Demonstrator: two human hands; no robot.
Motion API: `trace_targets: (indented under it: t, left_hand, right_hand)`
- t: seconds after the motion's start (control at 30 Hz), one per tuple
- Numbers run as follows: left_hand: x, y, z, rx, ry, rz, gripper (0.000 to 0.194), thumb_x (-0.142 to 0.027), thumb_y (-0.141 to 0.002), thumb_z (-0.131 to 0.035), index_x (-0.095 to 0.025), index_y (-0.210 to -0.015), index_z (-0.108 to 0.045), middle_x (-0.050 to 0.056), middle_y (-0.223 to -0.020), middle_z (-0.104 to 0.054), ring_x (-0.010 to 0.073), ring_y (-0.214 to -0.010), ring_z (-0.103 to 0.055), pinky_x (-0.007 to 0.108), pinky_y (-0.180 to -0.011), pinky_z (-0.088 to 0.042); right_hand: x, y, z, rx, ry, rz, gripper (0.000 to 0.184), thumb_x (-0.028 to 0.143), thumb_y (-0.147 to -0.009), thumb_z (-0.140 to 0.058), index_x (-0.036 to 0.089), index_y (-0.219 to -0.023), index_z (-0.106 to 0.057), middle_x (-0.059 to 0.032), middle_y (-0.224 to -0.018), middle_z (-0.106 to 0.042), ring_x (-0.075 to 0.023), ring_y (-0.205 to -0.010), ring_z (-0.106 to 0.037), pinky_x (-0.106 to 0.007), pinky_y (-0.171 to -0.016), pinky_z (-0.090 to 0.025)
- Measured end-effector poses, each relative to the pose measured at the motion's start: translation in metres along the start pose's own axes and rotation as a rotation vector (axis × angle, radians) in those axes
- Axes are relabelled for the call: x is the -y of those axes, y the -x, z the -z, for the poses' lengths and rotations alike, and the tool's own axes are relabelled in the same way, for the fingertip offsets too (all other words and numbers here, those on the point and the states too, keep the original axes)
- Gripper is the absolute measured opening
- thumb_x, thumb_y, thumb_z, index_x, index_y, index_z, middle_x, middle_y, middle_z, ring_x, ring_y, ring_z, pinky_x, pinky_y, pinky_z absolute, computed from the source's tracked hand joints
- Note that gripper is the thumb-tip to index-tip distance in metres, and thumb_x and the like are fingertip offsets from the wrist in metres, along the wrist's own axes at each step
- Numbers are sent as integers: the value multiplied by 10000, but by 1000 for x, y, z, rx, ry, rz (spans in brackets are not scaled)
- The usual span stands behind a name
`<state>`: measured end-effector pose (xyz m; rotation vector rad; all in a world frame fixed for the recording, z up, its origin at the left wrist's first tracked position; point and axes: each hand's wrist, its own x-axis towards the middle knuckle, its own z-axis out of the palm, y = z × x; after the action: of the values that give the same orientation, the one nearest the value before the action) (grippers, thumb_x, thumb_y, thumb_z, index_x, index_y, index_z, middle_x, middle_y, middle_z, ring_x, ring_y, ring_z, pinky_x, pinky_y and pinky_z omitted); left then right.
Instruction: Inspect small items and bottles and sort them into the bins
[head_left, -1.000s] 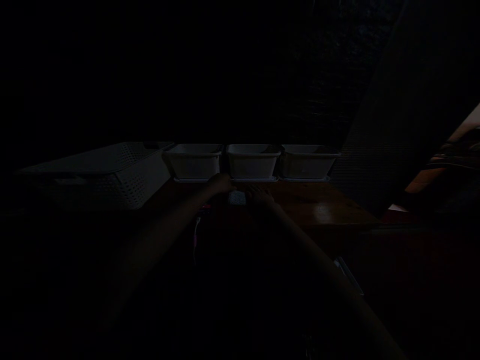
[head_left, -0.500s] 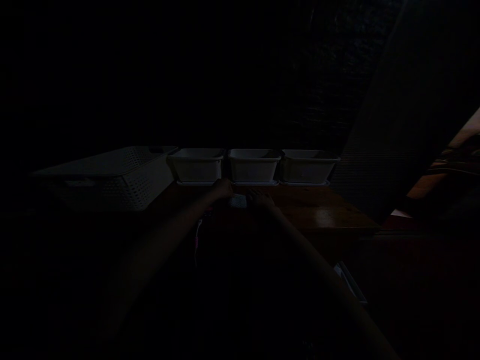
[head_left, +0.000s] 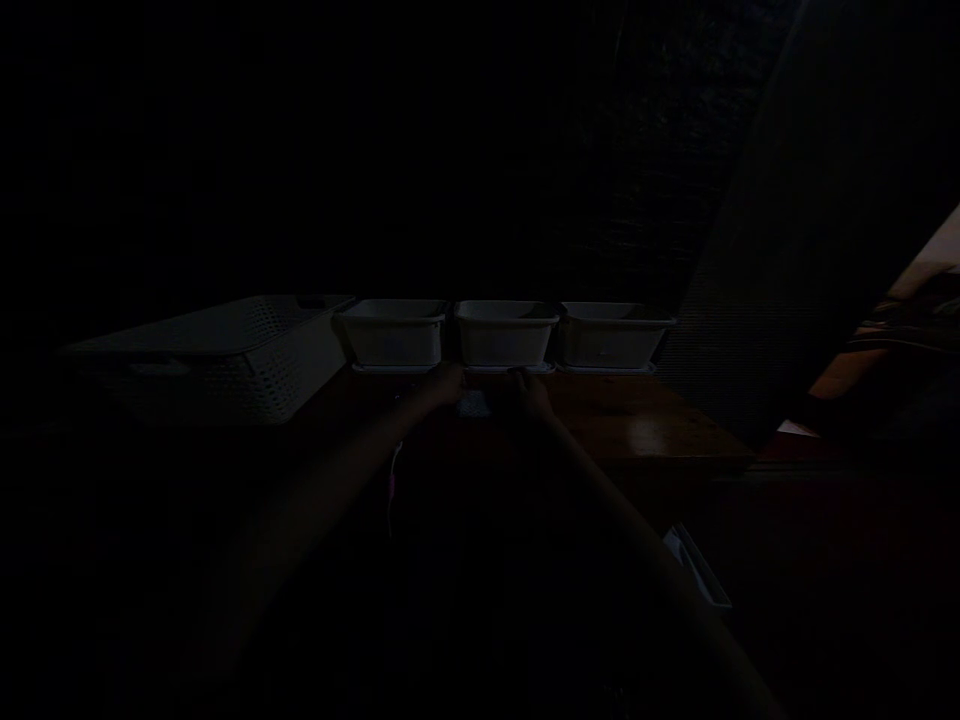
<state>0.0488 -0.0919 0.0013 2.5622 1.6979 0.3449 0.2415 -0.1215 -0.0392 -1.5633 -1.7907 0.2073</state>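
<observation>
The picture is very dark. My left hand [head_left: 448, 382] is curled closed over the wooden table [head_left: 645, 420], at the left end of a small pale, speckled flat piece [head_left: 474, 404]. What its fingers hold, if anything, is lost in shadow. My right hand [head_left: 532, 393] is a little way to the right of that piece, its fingers bent inward; a dark gap lies between them, and anything in its grip cannot be made out. Below my left hand a thin white cord [head_left: 391, 490] with a pink part hangs down.
Three white tubs, the left [head_left: 394, 335], middle [head_left: 506, 335] and right [head_left: 611, 338], stand in a row behind my hands. A large perforated basket [head_left: 292, 380] is at the left. A pale, tray-like object [head_left: 697, 567] lies lower right, near my right forearm.
My right hand's fingers were spread low over the table; now they are drawn in and slightly raised. My left hand has barely shifted. The pale piece stays between the hands.
</observation>
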Motion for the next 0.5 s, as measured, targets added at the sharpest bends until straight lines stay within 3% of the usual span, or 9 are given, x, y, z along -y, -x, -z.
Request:
trace_targets:
  t: [0.17, 0.33, 0.5]
  left_hand:
    - [-23, -3, -8, -97, 5, -87, 290, -224, -873, -418, -149, -1042, -642, 101, -1072, -656, 189, -989, -605, 270, -854, -448]
    - [-33, -10, -33, -103, 33, -239, 342, -255, -921, -337, -196, -1153, -581, 43, -1186, -615, 149, -1076, -566, 251, -930, -420]
    - [-22, -11, -56, -56, -18, -322, 418, -277, -944, -264, -148, -1278, -479, 99, -1365, -465, 167, -1252, -436, 288, -1042, -321]
  right_hand:
    - [-17, -7, 0, -112, -108, -73, 363, 135, -799, -390, 150, -1113, -571, -76, -1108, -638, -140, -1009, -599, -228, -817, -458]
    - [-23, -3, 4, -186, -157, -186, 319, 154, -748, -463, 172, -1030, -612, -82, -1028, -661, -162, -947, -622, -239, -783, -465]
    - [-20, -1, 5, -98, -103, -203, 325, 208, -761, -536, 209, -1085, -562, -82, -1003, -655, -170, -902, -619, -254, -746, -464]
